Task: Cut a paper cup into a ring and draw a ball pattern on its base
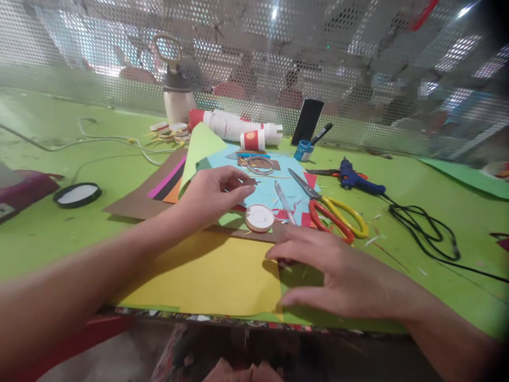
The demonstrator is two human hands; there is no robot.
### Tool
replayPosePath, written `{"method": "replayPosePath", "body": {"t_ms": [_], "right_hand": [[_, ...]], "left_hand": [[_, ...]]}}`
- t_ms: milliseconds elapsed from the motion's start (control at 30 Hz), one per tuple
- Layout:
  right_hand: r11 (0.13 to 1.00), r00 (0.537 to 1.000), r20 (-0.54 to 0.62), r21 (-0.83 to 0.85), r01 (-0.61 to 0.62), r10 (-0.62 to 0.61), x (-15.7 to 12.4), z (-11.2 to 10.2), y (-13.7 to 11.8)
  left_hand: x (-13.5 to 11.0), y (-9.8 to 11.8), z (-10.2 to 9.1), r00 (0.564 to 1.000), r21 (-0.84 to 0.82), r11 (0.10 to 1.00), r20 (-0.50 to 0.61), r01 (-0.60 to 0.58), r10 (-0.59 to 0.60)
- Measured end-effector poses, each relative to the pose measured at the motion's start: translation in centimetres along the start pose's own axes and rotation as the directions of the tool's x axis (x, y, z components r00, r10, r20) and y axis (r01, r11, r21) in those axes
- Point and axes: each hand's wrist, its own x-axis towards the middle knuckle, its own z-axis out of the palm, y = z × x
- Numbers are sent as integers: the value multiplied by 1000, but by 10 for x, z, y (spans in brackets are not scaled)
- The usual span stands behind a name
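Note:
My left hand (pixel 217 191) hovers over the coloured paper sheets, thumb and forefinger pinched on a tiny dark scrap I cannot make out. My right hand (pixel 338 270) lies low on the green table near the front edge, fingers stretched leftward, their tips touching a small dark piece at the corner of the yellow sheet (pixel 207 276). A white tape roll (pixel 259 218) sits between the two hands. Scissors (pixel 332 212) with red and yellow handles lie just beyond my right hand, on the light blue sheet (pixel 274 178).
A blue glue gun (pixel 358 179) with a black cable (pixel 429 231) lies at right. At the back stand a white bottle (pixel 177 90), stacked paper cups (pixel 234 127), a dark phone (pixel 307 121) and a small blue pot (pixel 304 150). A perforated metal screen closes the far side. A black-rimmed lid (pixel 77 194) lies left.

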Motion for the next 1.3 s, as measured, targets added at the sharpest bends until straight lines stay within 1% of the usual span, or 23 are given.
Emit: {"method": "replayPosePath", "body": {"t_ms": [67, 133, 200, 267, 400, 533, 667, 767, 833, 900, 967, 1000, 1067, 1133, 1300], "right_hand": [[997, 996, 85, -74, 14, -8, -1, -1, -3], [994, 992, 124, -113, 5, 9, -1, 0, -5], [991, 990, 136, -132, -5, 23, 0, 2, -5], [989, 991, 131, -146, -8, 28, 0, 4, -6], [988, 994, 112, -153, 16, 1, 1, 8, -7], [989, 997, 60, -138, 54, -46, 2, 12, -7], [991, 998, 15, -117, 68, -66, 4, 15, -7], [994, 997, -19, -78, 73, -74, 3, 14, -7], [997, 994, -79, -4, 80, -80, 2, 13, -5], [994, 977, -197, 60, 88, -75, 2, 11, 0], [997, 941, -337, 49, 60, -40, 4, 8, 7], [1000, 918, -395, 20, 24, -14, 5, 6, 12], [998, 891, -452, -18, -58, 44, 7, 2, 20], [994, 884, -459, -29, -109, 84, 9, -2, 26], [978, 897, -413, -64, -198, 155, 9, -12, 35]], "left_hand": [[1, 0, -1, 998, -82, 994, -13, 65, -67], [2, 0, -1, 990, -129, 983, -35, 130, -136], [1, 2, -1, 980, -139, 974, -60, 178, -188], [1, 3, -1, 974, -137, 970, -74, 202, -214], [0, 4, 0, 978, -96, 977, -67, 193, -200], [0, -1, 1, 989, -55, 989, -33, 139, -141], [0, -6, 3, 997, 54, 995, -4, 79, -79], [-1, -5, 2, 1000, 108, 994, 13, 25, -27], [-2, -3, 1, 1000, 132, 991, 27, -2, -1], [-2, -2, -1, 999, 179, 984, 48, -19, 11], [-1, -3, -3, 997, 235, 971, 75, -33, 16], [-1, -3, -4, 996, 257, 966, 87, -39, 17], [0, -5, -4, 994, 286, 957, 104, -49, 20], [1, -5, -4, 992, 310, 949, 120, -58, 21], [-3, 1, -2, 982, 349, 929, 181, -121, 60]]}}
